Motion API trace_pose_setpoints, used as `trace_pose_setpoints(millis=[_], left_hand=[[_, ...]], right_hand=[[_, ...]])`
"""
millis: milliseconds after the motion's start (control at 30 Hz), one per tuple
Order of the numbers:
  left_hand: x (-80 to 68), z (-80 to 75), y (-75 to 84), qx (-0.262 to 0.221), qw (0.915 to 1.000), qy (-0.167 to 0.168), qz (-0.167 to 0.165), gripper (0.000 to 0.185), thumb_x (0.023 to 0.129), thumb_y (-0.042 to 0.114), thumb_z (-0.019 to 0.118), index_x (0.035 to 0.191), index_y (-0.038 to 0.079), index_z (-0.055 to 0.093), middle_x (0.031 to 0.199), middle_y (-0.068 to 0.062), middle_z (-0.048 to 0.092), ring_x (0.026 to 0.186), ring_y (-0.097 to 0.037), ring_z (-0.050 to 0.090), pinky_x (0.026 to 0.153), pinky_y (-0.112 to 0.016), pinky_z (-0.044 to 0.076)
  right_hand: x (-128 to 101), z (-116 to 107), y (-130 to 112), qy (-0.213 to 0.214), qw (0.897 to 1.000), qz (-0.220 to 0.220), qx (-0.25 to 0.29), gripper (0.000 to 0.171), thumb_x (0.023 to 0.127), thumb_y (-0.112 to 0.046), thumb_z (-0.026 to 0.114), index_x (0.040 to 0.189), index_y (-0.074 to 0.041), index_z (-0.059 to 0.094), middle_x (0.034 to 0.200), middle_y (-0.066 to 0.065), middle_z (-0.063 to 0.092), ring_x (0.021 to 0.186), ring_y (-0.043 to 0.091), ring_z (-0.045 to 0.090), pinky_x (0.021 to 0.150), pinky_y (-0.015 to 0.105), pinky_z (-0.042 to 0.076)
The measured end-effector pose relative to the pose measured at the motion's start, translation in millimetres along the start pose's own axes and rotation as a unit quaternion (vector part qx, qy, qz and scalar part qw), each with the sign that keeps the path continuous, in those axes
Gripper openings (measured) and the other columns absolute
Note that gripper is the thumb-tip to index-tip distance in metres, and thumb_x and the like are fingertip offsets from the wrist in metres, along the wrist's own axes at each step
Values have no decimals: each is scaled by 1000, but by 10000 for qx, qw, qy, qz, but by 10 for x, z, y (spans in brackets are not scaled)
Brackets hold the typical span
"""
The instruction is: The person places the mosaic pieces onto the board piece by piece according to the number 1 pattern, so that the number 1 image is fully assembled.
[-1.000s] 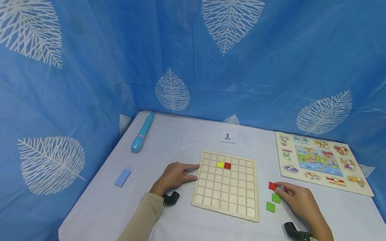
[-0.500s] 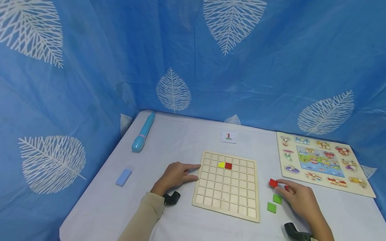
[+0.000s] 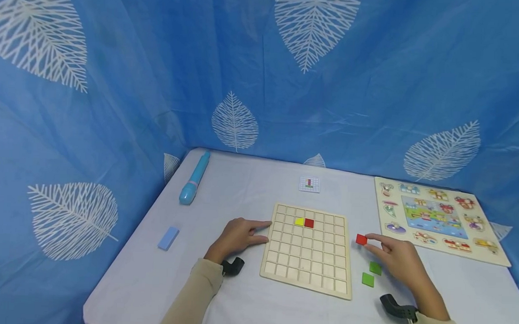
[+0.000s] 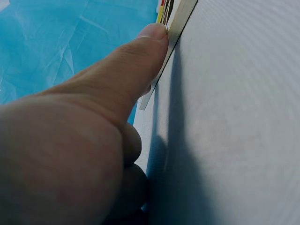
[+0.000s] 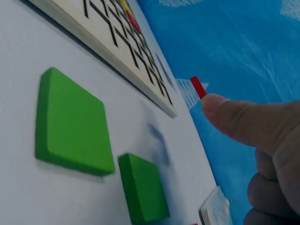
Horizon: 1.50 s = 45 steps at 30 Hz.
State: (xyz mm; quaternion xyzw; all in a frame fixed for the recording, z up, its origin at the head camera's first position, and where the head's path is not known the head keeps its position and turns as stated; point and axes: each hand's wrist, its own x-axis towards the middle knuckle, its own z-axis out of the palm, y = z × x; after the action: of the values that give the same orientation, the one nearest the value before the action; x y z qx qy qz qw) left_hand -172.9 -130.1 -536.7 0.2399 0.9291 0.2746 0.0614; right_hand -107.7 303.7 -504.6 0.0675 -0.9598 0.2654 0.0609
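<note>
White table [image 3: 258, 190], red tile [image 3: 361, 239] pinched in right hand's [image 3: 395, 262] grip.

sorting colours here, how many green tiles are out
2. One green tile lies on the table beside the right hand; the other green tile sits just in front of it. None on the board.

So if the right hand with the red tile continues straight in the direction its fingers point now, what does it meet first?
Probably the wooden grid board. The right hand pinches the red tile and points left toward the board's right edge. The tile looks lifted, so it may pass above the edge; depth is unclear.
</note>
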Motion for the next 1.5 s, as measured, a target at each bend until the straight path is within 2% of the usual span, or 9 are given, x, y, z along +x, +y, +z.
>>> trace_pose_setpoints(millis=[200,567,733,933,1233,1500], left_hand=[[6,-3,7,33,10000,-18,33,55,90,53,72,140,31,65,55,12,41,50,-4,31,51,-23,30],[-1,-4,8,21,10000,9,84,54,91,52,73,140,30,65,54,11,41,49,-5,31,51,-23,31],[2,-10,18,26,10000,-28,15,55,91,53,72,140,31,65,54,12,41,49,-4,31,51,-23,31],[-1,-4,15,55,10000,-35,-51,55,90,53,73,140,31,65,55,12,41,50,-5,32,50,-23,30],[-4,-7,9,4,10000,20,-39,55,90,52,74,139,31,66,56,11,42,50,-5,32,50,-23,31],[-10,-15,19,-13,10000,40,41,54,90,51,74,139,30,66,55,11,41,49,-5,31,50,-23,30]], right_hand=[[72,43,-91,-154,9997,-182,5,31,94,-28,77,120,-11,76,54,-7,37,47,9,33,46,27,29],[174,193,-273,-133,9986,-481,195,30,93,-28,78,118,-12,77,54,-10,35,47,6,28,45,27,28],[228,279,-394,-396,9974,-475,368,33,93,-33,78,120,-13,77,54,-11,33,48,5,26,46,26,28],[284,407,-528,-611,9957,-502,473,32,91,-30,79,120,-14,77,53,-13,30,49,5,26,50,26,28],[419,570,-667,-552,9926,-810,717,29,90,-27,81,117,-16,78,51,-15,31,48,3,27,49,25,29],[490,687,-710,-650,9906,-789,914,31,89,-27,82,117,-14,78,51,-15,33,47,3,27,50,25,29]])
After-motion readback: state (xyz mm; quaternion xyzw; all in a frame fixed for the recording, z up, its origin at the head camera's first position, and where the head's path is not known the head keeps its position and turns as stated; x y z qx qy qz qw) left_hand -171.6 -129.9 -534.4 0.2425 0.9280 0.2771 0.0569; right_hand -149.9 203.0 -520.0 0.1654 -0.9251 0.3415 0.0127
